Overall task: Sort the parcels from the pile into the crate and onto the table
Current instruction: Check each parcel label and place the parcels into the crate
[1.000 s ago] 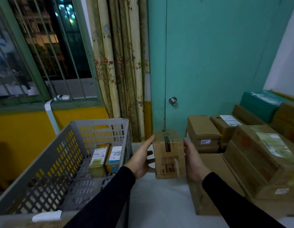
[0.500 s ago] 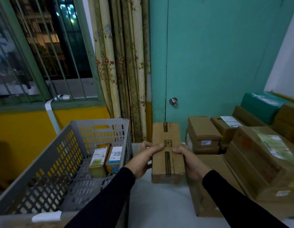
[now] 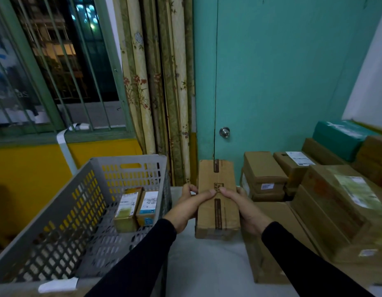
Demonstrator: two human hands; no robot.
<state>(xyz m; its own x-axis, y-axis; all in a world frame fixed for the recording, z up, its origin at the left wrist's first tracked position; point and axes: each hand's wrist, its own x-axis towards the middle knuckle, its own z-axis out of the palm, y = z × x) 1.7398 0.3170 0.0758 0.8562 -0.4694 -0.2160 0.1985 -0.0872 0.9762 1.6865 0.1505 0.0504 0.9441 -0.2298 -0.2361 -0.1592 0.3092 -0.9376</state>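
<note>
A brown cardboard parcel [image 3: 217,179] with dark tape down its seam is held above the white table [image 3: 207,264], its long taped face up. My left hand [image 3: 189,205] grips its left side, thumb on top. My right hand [image 3: 243,207] grips its right side, thumb on top too. Both thumbs meet near a printed mark at the parcel's middle. To the left stands the grey perforated crate [image 3: 130,166], with two small labelled boxes [image 3: 136,205] upright against its far wall. The pile of parcels [image 3: 335,206] lies to the right.
The pile holds several brown boxes, one large taped parcel [image 3: 352,213] nearest me and a teal box [image 3: 340,136] at the back. A flat carton [image 3: 278,239] lies under them. Behind are a teal door with a knob [image 3: 224,132], curtains and a barred window.
The parcel was tipped from standing on end, with its end face toward me, to lying with its long taped face up. My thumbs moved onto its top and met at the middle.
</note>
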